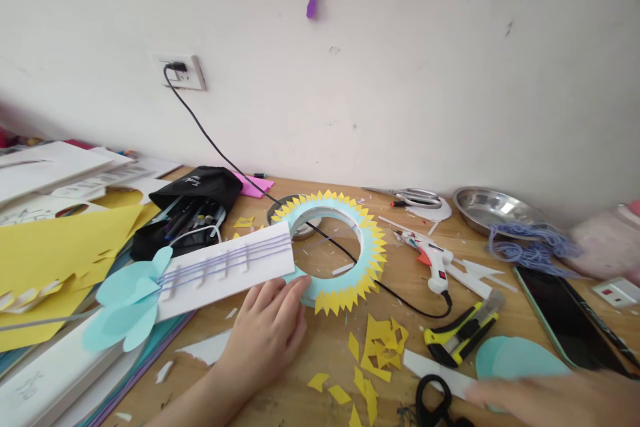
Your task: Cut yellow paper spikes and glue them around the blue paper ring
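A paper-craft instrument lies on the table, made of a light blue ring (371,240) with a yellow zigzag fringe and a white neck (205,293) strung with purple yarn. Light blue rounded petals (127,300) sit at the far end of the neck. At the ring's lower left edge, where it meets the neck, my left hand (273,323) grips it with closed fingers. My right hand (555,400) is a blur at the lower right, beside light blue paper circles (520,359) and black-handled scissors (434,400); its fingers are smeared by motion.
A glue gun (436,263), a yellow cutter (465,330), a phone (565,317) and a metal bowl (487,207) with purple yarn (530,243) lie on the right. Yellow scraps (383,347) litter the front. A black cord (215,140) passes through the ring's opening.
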A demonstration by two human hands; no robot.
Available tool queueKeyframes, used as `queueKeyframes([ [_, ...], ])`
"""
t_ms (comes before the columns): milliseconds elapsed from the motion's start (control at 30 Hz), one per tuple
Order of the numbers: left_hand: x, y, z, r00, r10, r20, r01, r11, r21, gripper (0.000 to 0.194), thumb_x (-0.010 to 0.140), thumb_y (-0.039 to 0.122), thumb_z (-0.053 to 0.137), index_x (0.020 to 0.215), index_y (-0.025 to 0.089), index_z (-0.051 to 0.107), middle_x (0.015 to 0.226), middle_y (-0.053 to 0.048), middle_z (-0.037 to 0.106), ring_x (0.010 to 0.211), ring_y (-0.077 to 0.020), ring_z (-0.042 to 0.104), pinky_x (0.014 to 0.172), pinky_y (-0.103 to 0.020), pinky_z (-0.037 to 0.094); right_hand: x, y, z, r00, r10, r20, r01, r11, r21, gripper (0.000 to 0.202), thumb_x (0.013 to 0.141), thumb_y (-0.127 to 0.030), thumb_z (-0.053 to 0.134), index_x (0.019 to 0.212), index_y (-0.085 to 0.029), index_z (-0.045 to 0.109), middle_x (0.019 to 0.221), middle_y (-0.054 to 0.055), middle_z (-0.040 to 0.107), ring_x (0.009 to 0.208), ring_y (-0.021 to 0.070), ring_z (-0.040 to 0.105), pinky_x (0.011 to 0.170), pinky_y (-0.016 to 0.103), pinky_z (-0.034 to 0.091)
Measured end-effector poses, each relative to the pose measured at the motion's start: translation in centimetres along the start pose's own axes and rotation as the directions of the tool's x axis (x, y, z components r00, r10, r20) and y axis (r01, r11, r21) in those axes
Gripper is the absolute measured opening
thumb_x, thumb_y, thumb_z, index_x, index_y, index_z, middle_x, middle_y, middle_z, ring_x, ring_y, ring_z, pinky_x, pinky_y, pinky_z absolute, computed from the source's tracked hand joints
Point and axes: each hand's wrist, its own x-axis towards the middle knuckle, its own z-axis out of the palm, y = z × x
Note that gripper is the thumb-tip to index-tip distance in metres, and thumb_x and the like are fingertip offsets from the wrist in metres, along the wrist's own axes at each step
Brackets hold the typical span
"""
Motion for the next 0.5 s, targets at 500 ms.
queueKeyframes([
  [500,-0.4,-0.2,-0.1,1.000,0.014,0.021,-0.014,1.000,-0.001,0.033,0.093,0.011,0.045,0.125,0.010,0.053,0.095,-0.005,0.078,0.090,-0.0255,0.064,0.082,-0.035,0.043,3.0,-4.9,6.5,0.912,-0.077,0.403,0.262,0.866,-0.427,0.027,0.091,-0.027,0.050,0.084,-0.023,0.076,0.079,0.004,0.075,0.073,0.0191,0.065,0.063,0.028,0.034],
])
